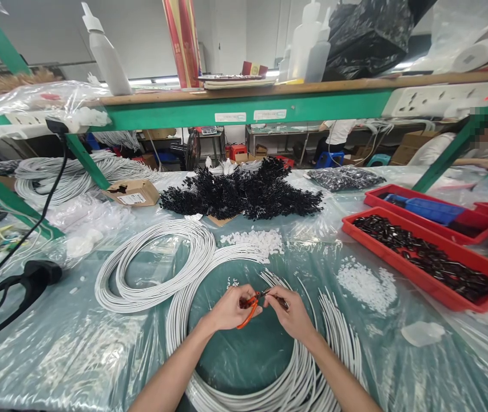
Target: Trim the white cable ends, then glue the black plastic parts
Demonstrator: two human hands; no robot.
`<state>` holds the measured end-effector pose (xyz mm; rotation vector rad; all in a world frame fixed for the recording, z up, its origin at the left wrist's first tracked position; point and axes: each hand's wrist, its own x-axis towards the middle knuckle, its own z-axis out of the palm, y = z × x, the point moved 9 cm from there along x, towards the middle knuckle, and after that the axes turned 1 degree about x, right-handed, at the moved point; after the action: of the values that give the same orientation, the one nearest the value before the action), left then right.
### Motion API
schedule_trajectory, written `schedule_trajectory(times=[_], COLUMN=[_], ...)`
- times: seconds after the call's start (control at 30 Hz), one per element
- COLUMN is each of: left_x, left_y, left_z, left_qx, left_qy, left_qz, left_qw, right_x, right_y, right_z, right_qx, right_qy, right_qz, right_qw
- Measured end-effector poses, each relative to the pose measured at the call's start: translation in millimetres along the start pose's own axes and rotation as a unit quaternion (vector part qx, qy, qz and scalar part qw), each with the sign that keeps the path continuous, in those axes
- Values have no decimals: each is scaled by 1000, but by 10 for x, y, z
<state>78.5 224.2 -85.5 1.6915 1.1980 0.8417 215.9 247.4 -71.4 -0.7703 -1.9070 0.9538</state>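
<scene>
My left hand [230, 309] is closed around small pliers with orange handles [250, 312], their dark jaws turned to the right. Close beside the jaws, my right hand [292, 313] pinches something small and dark; its kind is largely hidden by the fingers. Both hands are over the middle of a large coil of white cable [178, 320], whose cut ends fan out on the right. A second white cable coil [117, 286] overlaps it at the upper left. Small white plastic pieces [265, 241] lie beyond the hands, with another heap of white pieces [366, 285] to the right.
A red tray [415, 285] of dark small parts stands on the right, before another red tray [372, 197] with a blue box. Bunched black-tipped parts [244, 191] lie at the back. A green shelf beam [175, 111] crosses above; black scissors-like handles [40, 277] are at left.
</scene>
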Motion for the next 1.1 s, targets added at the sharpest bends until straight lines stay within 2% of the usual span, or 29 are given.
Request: schedule_trajectory(times=[0.2, 0.47, 0.63, 0.8, 1.1], left_x=[7, 8, 2, -8, -38], left_y=[-23, 14, 29, 66, 112], left_z=[11, 4, -5, -22, -24], left_qx=[-31, -33, 9, 50, 66], left_qy=[2, 10, 17, 21, 13], left_qz=[-10, -9, 8, 27, 56], left_qw=[999, 999, 1000, 998, 996], right_x=[-38, -55, -32, 2, 2], right_y=[-87, -74, -21, 80, 264], right_z=[-64, -62, -33, 28, 203], right_qx=[-31, -28, 11, 95, 244], right_qy=[54, 68, 28, -46, -162], right_qz=[-35, -52, -29, 27, 133], right_qw=[997, 996, 999, 994, 947])
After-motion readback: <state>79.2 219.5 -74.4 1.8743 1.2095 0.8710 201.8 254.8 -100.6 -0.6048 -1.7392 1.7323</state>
